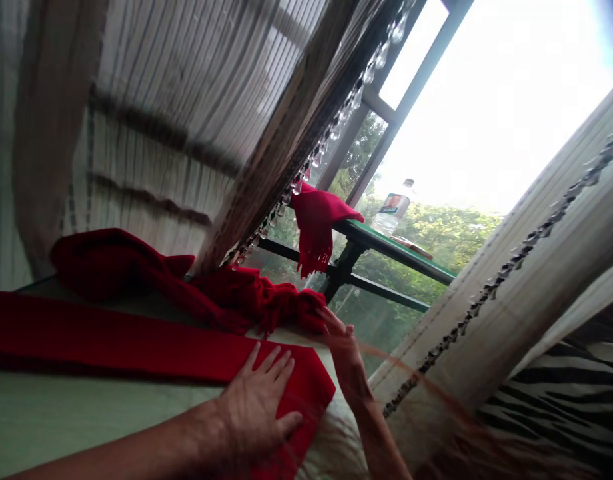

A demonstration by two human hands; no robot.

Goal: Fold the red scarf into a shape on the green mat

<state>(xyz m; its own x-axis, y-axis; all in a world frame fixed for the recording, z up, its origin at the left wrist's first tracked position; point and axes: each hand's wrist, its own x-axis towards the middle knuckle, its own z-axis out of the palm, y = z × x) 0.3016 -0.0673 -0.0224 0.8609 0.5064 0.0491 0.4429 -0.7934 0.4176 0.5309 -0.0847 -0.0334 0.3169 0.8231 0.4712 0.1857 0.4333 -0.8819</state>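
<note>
My left hand (256,403) lay splayed on folded red cloth (136,338), my right hand (347,360), grip unclear, at a bunched scarf (281,305).

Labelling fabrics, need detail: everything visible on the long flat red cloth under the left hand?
The long flat red cloth looks like plain woven fabric, apparently folded into a strip. It lies on a pale green surface, running from the picture's left edge to an angular bend, then toward the bottom edge. The left hand rests spread near that bend. Both ends are out of frame.
</note>
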